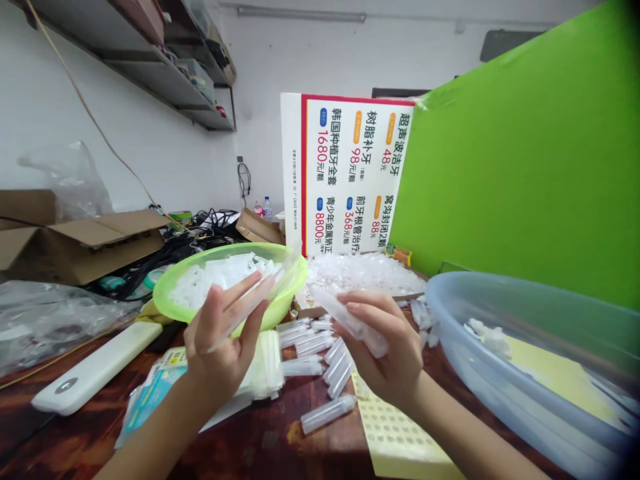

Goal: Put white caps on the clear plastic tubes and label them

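My left hand (220, 333) is closed on a thin, see-through plastic strip (243, 313), perhaps a sleeve, which slants up to the right in front of the green bowl. A frosted plastic tube (350, 320) lies tilted in the fingers of my right hand (387, 340), its upper end pointing left. The two hands are apart. Between and below them, several clear capped tubes (327, 413) are scattered on the table. A stack of pale, flat strips (267, 367) sits just right of my left wrist.
The light-green bowl (165, 283) holds white plastic pieces. Behind my right hand is a heap of clear pieces (365, 273). A blue basin (500, 383) stands at right, a yellow dotted sheet (400, 433) in front. A white bar-shaped device (95, 370) and cardboard box (100, 247) are left.
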`<action>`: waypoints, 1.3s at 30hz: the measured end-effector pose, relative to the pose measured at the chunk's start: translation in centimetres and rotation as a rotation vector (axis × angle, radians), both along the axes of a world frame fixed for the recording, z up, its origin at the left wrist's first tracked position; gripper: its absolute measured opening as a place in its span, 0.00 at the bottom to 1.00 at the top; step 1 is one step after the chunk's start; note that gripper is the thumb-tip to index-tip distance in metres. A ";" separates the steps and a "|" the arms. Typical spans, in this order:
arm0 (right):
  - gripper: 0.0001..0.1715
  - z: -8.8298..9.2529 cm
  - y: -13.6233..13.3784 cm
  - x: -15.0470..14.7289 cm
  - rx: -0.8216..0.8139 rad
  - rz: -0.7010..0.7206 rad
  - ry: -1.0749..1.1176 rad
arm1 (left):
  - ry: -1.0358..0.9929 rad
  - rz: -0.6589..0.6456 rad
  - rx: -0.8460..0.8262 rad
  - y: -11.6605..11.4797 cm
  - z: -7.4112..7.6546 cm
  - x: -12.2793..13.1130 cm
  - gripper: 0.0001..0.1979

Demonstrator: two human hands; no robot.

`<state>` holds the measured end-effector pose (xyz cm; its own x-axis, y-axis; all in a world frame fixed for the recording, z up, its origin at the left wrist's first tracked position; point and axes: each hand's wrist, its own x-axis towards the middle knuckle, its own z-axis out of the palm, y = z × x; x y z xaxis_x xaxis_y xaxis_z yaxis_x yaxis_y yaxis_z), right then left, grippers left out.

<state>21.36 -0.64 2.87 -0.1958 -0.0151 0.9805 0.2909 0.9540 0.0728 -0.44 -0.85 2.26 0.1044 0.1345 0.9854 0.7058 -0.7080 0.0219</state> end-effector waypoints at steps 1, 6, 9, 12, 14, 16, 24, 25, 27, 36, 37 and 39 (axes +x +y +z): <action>0.27 -0.1 0.2 -0.2 -0.004 -0.002 0.012 | 0.021 0.001 0.017 -0.4 0.0 0.0 0.36; 0.23 -0.9 0.9 -0.8 -0.010 -0.019 0.009 | 0.052 0.021 0.001 -2.0 -0.6 -0.6 0.31; 0.24 -1.7 1.1 -1.1 -0.025 -0.037 -0.003 | 0.038 0.014 0.000 -1.5 -0.6 -0.6 0.35; 0.25 -2.6 1.3 -1.4 -0.039 -0.063 -0.030 | 0.021 -0.015 -0.149 -0.5 -0.6 -0.2 0.26; 0.25 -3.2 1.4 -1.6 -0.030 -0.066 -0.060 | 0.030 -0.051 -0.279 0.0 -0.6 0.0 0.15; 0.25 -3.7 1.3 -1.6 -0.008 -0.063 -0.094 | 0.044 -0.102 -0.374 0.3 -0.6 0.0 0.08; 0.24 -4.1 -0.6 -1.5 0.043 -0.086 -0.173 | 0.194 -0.159 -0.478 0.9 -1.0 -0.5 0.07; 0.24 -3.8 -1.0 -1.6 0.023 -0.087 -0.153 | 0.226 -0.172 -0.485 0.9 -1.0 -0.5 0.08; 0.24 -3.4 -1.5 -1.8 -0.003 -0.097 -0.096 | 0.276 -0.176 -0.465 1.2 -1.2 -0.6 0.11; 0.26 -3.8 -1.0 -2.4 -0.043 -0.028 0.150 | 0.320 -0.092 -0.234 1.6 -1.4 -0.4 0.14; 0.25 -3.9 -1.0 -2.5 -0.081 0.004 0.158 | 0.345 -0.066 -0.213 1.6 -1.5 -0.3 0.14; 0.24 -3.8 -1.3 -2.6 -0.150 0.076 0.168 | 0.392 0.005 -0.177 1.6 -1.7 -0.3 0.15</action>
<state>18.78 -1.93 -0.90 -0.0332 0.1247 0.9916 0.2136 0.9701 -0.1149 -0.79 0.76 0.61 0.4653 0.2994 0.8330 0.6884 -0.7140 -0.1278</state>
